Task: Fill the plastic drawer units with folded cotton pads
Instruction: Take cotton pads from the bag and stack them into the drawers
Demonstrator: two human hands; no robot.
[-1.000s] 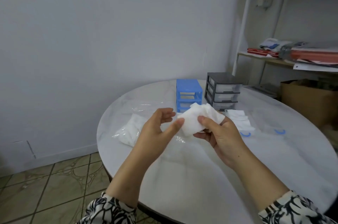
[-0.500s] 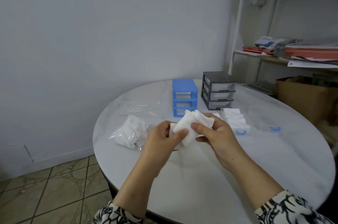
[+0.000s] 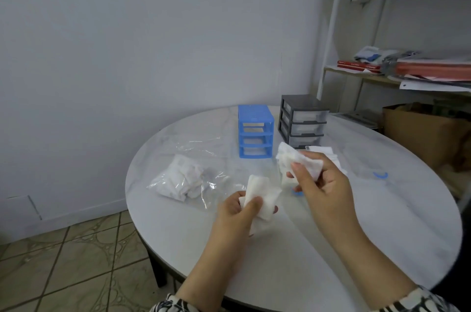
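While the left hand (image 3: 238, 212) pinches one soft white folded cotton pad (image 3: 262, 194), the right hand (image 3: 323, 184) grips another crumpled white pad (image 3: 297, 161), both above the round white table (image 3: 382, 235), near the blue plastic drawer unit (image 3: 255, 132) and the grey plastic drawer unit (image 3: 303, 120).

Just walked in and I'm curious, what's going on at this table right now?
A person is sorting white cotton pads at a round table. The left hand grips one pad, and the right hand pinches another. More pads sit in a clear plastic bag to the left. Behind stand a blue drawer unit with its slots empty and a grey drawer unit with its drawers in.
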